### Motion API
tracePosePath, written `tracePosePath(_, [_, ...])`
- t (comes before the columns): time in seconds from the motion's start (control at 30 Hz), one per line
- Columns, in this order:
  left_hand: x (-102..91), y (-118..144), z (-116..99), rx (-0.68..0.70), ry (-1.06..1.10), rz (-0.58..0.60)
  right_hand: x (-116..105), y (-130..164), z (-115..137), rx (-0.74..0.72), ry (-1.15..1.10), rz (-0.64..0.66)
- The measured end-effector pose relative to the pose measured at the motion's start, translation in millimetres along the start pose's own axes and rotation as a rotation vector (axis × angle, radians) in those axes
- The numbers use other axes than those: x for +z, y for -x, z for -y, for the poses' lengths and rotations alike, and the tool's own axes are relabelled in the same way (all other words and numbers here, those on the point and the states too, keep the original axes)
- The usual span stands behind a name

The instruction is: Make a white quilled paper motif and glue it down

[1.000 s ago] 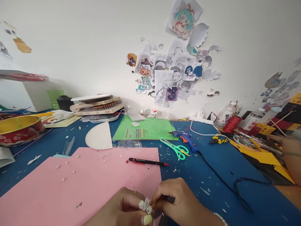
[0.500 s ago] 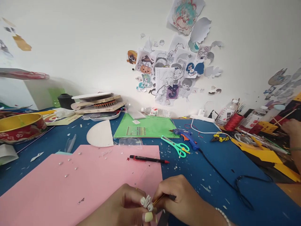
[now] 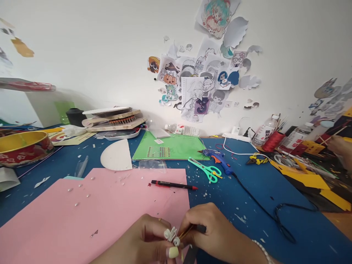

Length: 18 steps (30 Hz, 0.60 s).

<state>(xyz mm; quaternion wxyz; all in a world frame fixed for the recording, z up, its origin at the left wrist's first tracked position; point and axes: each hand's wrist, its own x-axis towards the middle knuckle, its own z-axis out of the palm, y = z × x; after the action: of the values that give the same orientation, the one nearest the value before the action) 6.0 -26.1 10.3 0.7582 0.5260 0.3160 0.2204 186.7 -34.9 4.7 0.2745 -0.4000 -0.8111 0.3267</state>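
Note:
Low in the head view, my left hand (image 3: pixel 150 242) pinches a small white piece with curled rolls (image 3: pixel 172 235) between thumb and fingers. My right hand (image 3: pixel 210 231) is closed round a thin tool with a dark end (image 3: pixel 201 228) and a brownish shaft; its exact kind does not show. The tool's tip meets the right side of the white piece, partly hidden by my fingers. Below both hands lies the right edge of a pink sheet (image 3: pixel 123 209). A dark strip (image 3: pixel 190 255) shows beneath my right hand.
A black pen (image 3: pixel 173 185) lies on the pink sheet, with several pearl beads (image 3: pixel 80 186) to the left. Beyond are green scissors (image 3: pixel 206 169), a blue glue gun (image 3: pixel 220 161) with its cord, and a green sheet (image 3: pixel 176 143). Another person's hand (image 3: pixel 341 146) is at far right.
My hands keep nearly the same place and hold. The tool in my right hand has turned slightly, its dark end showing more. The other person's hand at far right has moved slightly.

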Motion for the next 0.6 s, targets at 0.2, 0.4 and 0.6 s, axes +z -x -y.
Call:
tracePosePath(0.2, [4.3, 9, -11, 0.015, 0.112, -0.086, -1, -5, -9, 0.03, 0.08, 0.002])
tracePosePath(0.4, [2.9, 5, -11, -0.044, 0.012, -0.138, -5, -6, -6, 0.127, -0.003, -0.231])
tracePosePath(0.6, [0.6, -2, -2, -0.096, -0.066, -0.111, -8, -2, -1, 0.116, -0.116, -0.155])
